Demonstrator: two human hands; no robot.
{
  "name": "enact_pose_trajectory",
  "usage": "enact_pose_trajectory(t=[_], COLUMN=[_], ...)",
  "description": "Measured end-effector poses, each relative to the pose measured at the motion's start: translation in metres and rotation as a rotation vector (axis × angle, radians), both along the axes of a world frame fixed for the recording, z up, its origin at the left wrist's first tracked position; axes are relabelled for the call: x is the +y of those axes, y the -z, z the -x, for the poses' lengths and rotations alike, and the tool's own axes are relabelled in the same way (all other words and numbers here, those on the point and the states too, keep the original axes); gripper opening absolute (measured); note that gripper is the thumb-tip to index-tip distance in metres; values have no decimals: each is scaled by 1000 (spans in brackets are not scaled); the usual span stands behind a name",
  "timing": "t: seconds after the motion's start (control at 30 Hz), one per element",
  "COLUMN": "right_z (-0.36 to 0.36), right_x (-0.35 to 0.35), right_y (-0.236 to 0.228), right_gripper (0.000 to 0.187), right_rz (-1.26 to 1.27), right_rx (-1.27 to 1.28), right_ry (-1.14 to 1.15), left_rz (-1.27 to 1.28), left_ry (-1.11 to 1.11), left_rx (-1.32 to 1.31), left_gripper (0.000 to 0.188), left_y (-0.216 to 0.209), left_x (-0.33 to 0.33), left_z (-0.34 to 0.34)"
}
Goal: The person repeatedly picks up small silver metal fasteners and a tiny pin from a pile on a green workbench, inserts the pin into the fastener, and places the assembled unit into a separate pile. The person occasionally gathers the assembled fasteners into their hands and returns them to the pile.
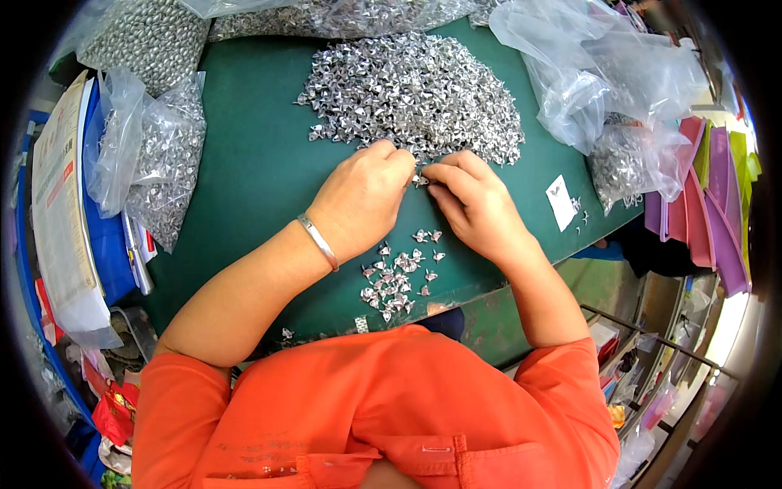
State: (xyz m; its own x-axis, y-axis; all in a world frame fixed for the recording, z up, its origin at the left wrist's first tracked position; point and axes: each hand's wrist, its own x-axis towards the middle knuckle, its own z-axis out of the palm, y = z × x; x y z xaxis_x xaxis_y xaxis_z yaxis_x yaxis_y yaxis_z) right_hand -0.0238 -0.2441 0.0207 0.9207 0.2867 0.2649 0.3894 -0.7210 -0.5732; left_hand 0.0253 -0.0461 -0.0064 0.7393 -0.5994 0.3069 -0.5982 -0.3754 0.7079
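Both hands meet at the near edge of a large heap of small silver metal pieces, each with pointed prongs. My left hand, with a silver bangle at the wrist, has its fingers curled together; its fingertips are turned away, so what they hold is hidden. Between the thumb and forefinger of my right hand shows one small pronged metal piece. Closer to my body lies a smaller loose group of the same pieces, with a few scattered around it.
The green tabletop carries clear bags of metal parts at left, another bag at right, and crumpled plastic at far right. A white paper slip lies near the right edge. Pink and purple bins stand beyond.
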Motion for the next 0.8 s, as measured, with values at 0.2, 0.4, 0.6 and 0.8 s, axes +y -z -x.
enact_pose_trajectory(t=[0.2,0.4,0.6,0.8], right_z=[10,15,26,34], right_x=[-12,-23,-21,-10], right_y=[7,6,18,4], right_gripper=[13,17,18,13], right_rz=[4,-95,-6,-269], right_rx=[-2,87,-56,60], right_ry=[-10,74,-24,-171], left_rz=[47,-23,-73,-94], left_ry=[119,-123,-52,128], left_rx=[77,190,-99,132], left_gripper=[12,10,15,14], left_y=[-14,-18,-7,-29], left_x=[24,43,9,16], left_z=[3,8,22,37])
